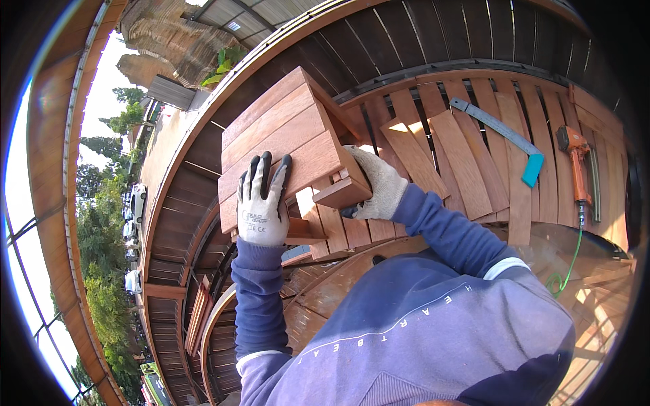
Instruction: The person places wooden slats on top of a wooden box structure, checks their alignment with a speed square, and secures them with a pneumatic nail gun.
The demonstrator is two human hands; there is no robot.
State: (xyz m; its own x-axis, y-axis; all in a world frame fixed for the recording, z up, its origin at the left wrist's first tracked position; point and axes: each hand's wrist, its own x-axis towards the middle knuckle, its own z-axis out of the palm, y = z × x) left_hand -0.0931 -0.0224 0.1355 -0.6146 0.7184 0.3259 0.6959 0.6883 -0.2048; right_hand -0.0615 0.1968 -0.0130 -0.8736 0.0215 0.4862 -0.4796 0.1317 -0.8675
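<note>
A small reddish-brown wooden stool or box with a slatted top is tilted up in front of me. My left hand, in a white glove with dark fingertips, lies on its top slats near the lower left edge, fingers stretched out. At its right end my right hand, gloved too, is closed round the corner beside a short wooden end piece. Some of the right fingers are hidden behind the wood. The underside of the stool is mostly out of sight.
Under the work is a slatted wooden surface with loose boards on it. Farther right lie a try square with a teal handle and an orange nail gun on a green hose. A curved dark slatted wall rises behind.
</note>
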